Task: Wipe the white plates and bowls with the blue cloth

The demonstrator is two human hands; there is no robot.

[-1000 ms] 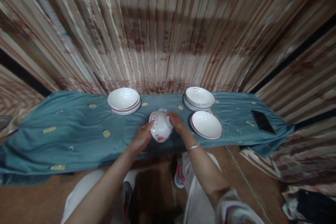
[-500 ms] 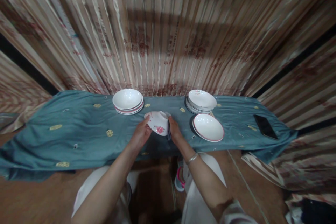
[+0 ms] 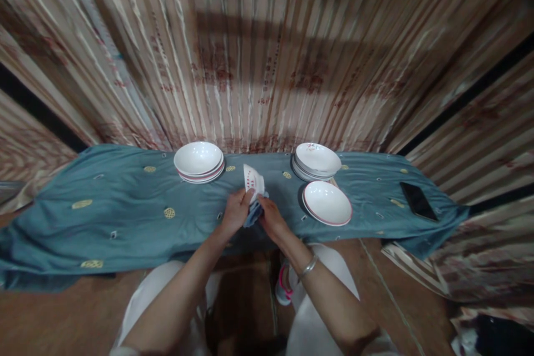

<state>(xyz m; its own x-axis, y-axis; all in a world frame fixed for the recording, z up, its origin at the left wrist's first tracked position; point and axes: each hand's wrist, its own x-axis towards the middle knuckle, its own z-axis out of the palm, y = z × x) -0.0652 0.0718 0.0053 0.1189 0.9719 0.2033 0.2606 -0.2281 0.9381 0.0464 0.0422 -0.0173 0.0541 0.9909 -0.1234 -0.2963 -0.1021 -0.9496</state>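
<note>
A white bowl with red markings is held tilted on edge above the table, its outer side partly toward me. My left hand is closed on the bowl's lower left rim. My right hand pinches a blue-grey cloth against the bowl's lower right side. The cloth hangs bunched between both hands. To the left stands a stack of white bowls with red rims. On the right are another stack of bowls and, nearer to me, red-rimmed white bowls.
A teal patterned cloth covers the narrow table. A black phone lies at its right end. Behind the table hangs a striped curtain. Below the front edge are my knees and a brown floor.
The bowl has been turned from lying on its side to standing more upright on edge. Both hands have come closer together beneath it, and more of the cloth now shows.
</note>
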